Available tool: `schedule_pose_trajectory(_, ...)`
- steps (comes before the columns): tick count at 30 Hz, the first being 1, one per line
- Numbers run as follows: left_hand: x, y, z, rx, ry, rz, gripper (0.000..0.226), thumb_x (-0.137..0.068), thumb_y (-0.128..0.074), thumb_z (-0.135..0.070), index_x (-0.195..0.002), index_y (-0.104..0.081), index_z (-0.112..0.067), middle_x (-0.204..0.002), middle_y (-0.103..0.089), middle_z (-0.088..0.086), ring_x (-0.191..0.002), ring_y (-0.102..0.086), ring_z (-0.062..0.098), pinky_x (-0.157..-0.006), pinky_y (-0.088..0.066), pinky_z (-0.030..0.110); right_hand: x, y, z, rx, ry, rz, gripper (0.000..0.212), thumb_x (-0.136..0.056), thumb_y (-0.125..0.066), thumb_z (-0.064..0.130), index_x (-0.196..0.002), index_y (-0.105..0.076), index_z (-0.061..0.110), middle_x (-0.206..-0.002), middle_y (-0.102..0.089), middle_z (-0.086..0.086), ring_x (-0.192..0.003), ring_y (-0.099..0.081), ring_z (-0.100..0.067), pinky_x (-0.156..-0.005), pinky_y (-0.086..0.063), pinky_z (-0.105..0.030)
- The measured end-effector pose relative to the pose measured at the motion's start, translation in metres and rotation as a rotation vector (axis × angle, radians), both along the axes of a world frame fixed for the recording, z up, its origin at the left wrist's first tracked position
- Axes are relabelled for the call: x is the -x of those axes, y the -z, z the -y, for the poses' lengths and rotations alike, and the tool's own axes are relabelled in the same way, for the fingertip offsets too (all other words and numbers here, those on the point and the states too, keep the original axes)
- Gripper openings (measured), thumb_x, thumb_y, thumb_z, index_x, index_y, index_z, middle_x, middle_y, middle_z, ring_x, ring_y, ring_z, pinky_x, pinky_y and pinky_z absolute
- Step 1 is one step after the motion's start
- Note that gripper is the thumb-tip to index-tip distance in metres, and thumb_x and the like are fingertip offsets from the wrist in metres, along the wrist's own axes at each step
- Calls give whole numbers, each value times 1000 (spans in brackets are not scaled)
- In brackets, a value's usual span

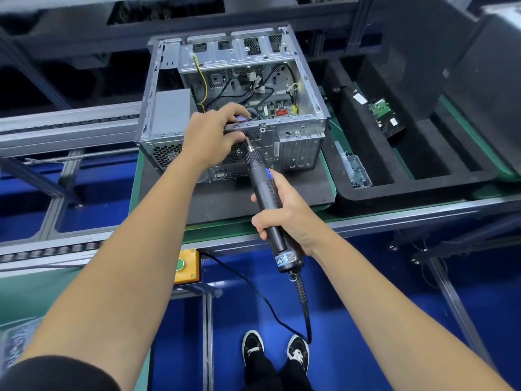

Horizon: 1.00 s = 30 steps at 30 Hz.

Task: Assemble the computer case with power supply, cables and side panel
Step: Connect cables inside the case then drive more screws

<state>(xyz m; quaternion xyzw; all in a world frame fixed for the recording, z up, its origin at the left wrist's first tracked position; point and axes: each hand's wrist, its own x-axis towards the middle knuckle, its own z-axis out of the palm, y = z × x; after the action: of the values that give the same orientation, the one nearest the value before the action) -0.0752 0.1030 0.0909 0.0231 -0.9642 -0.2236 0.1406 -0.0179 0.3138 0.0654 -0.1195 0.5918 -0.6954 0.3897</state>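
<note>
Open computer case (231,103) on bench (282,224) foam | left hand (211,134) clamped on rear top rail | right hand (284,213) wrapped round electric screwdriver (265,193), tip at rear panel | likely heavy, rigid steel, sharp-edged; best held by frame rails

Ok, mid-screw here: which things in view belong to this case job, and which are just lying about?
In the job:
- computer case, open side up
- electric screwdriver, gripped by right hand, bit at the case's rear edge
- left hand gripping that edge
- screw tray

Lying about:
- circuit boards in the black foam tray
- yellow button box
</note>
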Motion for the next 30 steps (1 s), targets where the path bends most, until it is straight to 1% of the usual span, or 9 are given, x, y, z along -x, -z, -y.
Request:
schedule_pose_trajectory(2,-1,-1,0,-3,29,4,26,-88,-67,-26,-109,-52,-27,-106,-69,-1,-93,-58,29,-87,-35,35,1,-1,0,-6,0,8,90,-64,-65,-3,-145,-36,26,-107,-52,-9,-51,-55,-18,-53,-49,-29)
schedule_pose_trajectory(5,-3,-2,2,83,78,-18,13,-90,-65,-25,-99,-56,-22,-96,-67,2,-89,-56,30,-81,-30,34,2,-4,0,-14,-15,7,90,-63,-65,-3,-145,-37,24,-108,-52,-9,-51,-55,-17,-52,-49,-28)
schedule_pose_trajectory(7,-3,-2,3,101,122,-21,7,-90,-64,-19,-96,-60,-22,-85,-63,-6,-87,-55,28,-79,-28,34,3,-5,-1,-18,-20,8,91,-62,-65,-3,-145,-37,23,-109,-52,-10,-51,-56,-16,-51,-49,-28)
schedule_pose_trajectory(9,-3,-3,3,93,144,-20,12,-89,-64,-11,-94,-65,-23,-87,-67,-9,-90,-57,26,-82,-31,35,4,-6,-1,-16,-23,14,91,-62,-65,-3,-145,-37,22,-110,-52,-10,-51,-56,-17,-51,-49,-27)
schedule_pose_trajectory(12,-3,-4,3,64,141,-22,21,-86,-64,-5,-92,-72,-24,-96,-72,-6,-96,-60,23,-91,-38,43,5,-6,-1,-22,-28,12,90,-62,-65,-3,-144,-38,24,-110,-52,-10,-52,-54,-18,-52,-49,-28)
schedule_pose_trajectory(14,-4,-5,2,33,135,-13,27,-84,-63,-1,-90,-72,-26,-93,-72,-6,-96,-61,21,-94,-38,45,6,-5,-2,-28,-31,5,89,-62,-65,-2,-143,-39,25,-111,-53,-10,-53,-54,-19,-53,-49,-28)
schedule_pose_trajectory(17,-3,-6,2,8,122,10,37,-82,-60,5,-91,-71,-30,-92,-72,-7,-98,-60,18,-96,-38,43,6,-5,-2,-29,-30,7,90,-63,-65,-2,-144,-39,27,-112,-53,-10,-54,-53,-20,-53,-49,-28)
schedule_pose_trajectory(22,-2,-7,1,15,106,7,32,-84,-61,2,-90,-73,-27,-100,-72,-6,-100,-59,21,-96,-36,39,4,-6,-1,-25,-25,7,90,-63,-65,-2,-143,-40,29,-112,-54,-10,-53,-54,-19,-53,-49,-28)
schedule_pose_trajectory(30,-2,-6,1,-19,86,4,33,-84,-61,0,-90,-74,-29,-98,-72,-7,-101,-58,18,-92,-31,32,0,-7,5,-47,-11,-18,87,-63,-66,0,-139,-40,33,-110,-53,-9,-54,-54,-18,-54,-50,-31)
